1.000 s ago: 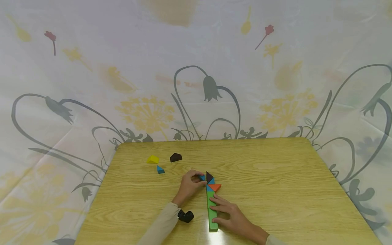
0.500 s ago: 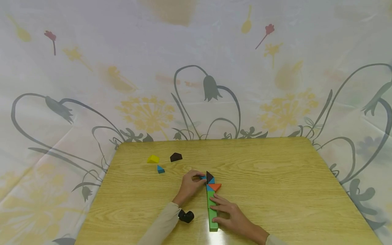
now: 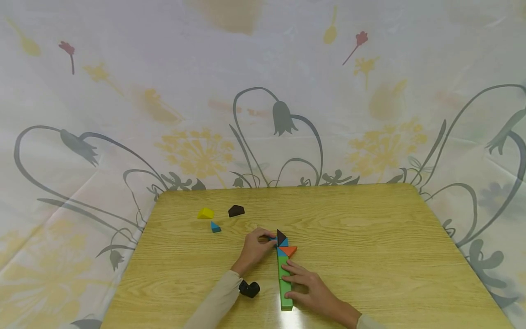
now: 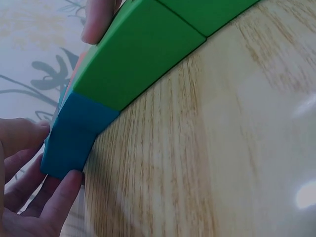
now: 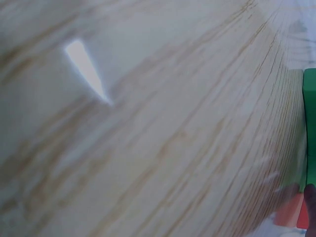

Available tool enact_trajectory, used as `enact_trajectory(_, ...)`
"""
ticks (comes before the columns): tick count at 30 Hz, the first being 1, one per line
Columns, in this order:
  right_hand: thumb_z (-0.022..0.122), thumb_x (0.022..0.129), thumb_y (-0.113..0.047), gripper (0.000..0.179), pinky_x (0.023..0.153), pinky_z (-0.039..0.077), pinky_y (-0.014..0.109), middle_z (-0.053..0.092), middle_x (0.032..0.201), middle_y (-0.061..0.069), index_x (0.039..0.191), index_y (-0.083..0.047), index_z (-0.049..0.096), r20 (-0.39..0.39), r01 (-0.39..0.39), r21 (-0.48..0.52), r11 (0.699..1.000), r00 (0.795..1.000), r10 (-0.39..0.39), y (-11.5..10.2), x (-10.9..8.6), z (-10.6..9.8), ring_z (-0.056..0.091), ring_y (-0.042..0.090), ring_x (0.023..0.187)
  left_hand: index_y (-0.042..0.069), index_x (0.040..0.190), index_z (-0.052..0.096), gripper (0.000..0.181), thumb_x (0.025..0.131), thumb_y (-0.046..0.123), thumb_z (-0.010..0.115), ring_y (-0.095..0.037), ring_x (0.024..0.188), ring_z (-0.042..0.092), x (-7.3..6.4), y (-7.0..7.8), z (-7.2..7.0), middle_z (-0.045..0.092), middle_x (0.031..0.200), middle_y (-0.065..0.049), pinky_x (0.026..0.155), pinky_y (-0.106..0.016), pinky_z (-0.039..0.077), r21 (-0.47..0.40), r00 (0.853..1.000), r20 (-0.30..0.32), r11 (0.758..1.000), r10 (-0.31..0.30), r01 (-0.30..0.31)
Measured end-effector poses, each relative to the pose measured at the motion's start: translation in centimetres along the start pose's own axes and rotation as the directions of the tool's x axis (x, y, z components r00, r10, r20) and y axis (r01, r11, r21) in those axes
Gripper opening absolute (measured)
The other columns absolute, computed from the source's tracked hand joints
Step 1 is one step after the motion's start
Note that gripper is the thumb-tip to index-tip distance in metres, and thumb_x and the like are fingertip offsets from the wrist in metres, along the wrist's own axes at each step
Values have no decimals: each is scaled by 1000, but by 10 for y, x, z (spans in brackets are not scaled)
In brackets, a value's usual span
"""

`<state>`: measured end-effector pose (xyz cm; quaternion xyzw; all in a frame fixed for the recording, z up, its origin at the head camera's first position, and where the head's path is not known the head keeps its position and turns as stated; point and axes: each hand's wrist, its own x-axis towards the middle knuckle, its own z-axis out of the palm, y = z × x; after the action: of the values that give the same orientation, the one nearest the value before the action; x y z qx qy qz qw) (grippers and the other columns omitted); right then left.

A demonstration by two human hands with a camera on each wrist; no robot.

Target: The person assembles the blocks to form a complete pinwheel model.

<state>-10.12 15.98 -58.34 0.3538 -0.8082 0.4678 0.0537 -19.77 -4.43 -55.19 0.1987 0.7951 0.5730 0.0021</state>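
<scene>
In the head view, a row of blocks runs away from the person along the table's middle. Two green blocks (image 3: 285,294) form its near part. Beyond them lie small blue triangles (image 3: 281,252), an orange triangle (image 3: 289,251) pointing right and a dark brown triangle (image 3: 281,238) at the far end. My left hand (image 3: 254,249) pinches a blue block (image 4: 66,150) between thumb and fingers, right at the left side of the brown triangle. My right hand (image 3: 310,289) rests its spread, extended fingertips along the green blocks from the right.
At the far left of the wooden table (image 3: 378,237) lie a yellow block (image 3: 205,213), a dark brown block (image 3: 236,210) and a loose blue triangular block (image 3: 215,227). A black wrist camera (image 3: 249,289) sits at the left cuff. A flower-patterned sheet (image 3: 263,151) hangs behind the table.
My left hand has brought its blue block slightly right, up against the brown triangle's side. The right hand and the green blocks have stayed in place.
</scene>
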Motion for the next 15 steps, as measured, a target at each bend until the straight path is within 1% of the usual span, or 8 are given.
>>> enact_trajectory(3, 70, 85, -24, 40, 104, 37, 33, 52, 135, 18, 118, -2, 66, -7, 10, -4, 1000, 1000, -10, 0, 1, 0, 40, 38, 129, -1, 99, 68, 14, 88, 7, 68, -31, 96, 60, 3, -12, 1, 62, 101, -16, 83, -34, 53, 38, 1000, 13, 999, -17, 16)
enact_trajectory(5, 70, 85, -24, 40, 104, 38, 33, 52, 134, 18, 118, -2, 66, -15, 24, -10, 1000, 1000, -24, 0, 1, 0, 40, 39, 129, 3, 99, 69, 14, 88, 12, 68, -26, 95, 60, 4, -16, 1, 62, 101, -12, 82, -32, 53, 59, 999, 21, 998, -25, 24)
enact_trajectory(10, 70, 84, -24, 40, 104, 37, 31, 52, 134, 18, 118, -3, 66, -19, 30, -21, 999, 999, -30, 2, 1, 0, 41, 38, 128, 6, 99, 69, 15, 89, 16, 67, -25, 95, 59, 7, -15, -1, 62, 101, -8, 80, -33, 53, 86, 999, 33, 996, -10, 7)
enact_trajectory(14, 71, 84, -26, 39, 105, 36, 29, 53, 135, 14, 118, -6, 67, -14, 8, -34, 999, 1000, -9, 3, 0, 1, 41, 35, 129, 6, 105, 67, 18, 90, 16, 67, -25, 99, 57, 12, -12, -1, 59, 106, -8, 81, -33, 53, 108, 999, 44, 994, -18, 13)
enact_trajectory(15, 71, 84, -26, 39, 105, 37, 30, 53, 135, 14, 117, -7, 67, -13, 7, -39, 999, 1000, -7, 3, 0, 1, 41, 35, 129, 5, 106, 67, 20, 90, 16, 67, -26, 100, 56, 14, -10, 0, 59, 107, -8, 81, -34, 53, 125, 999, 47, 992, -12, 6)
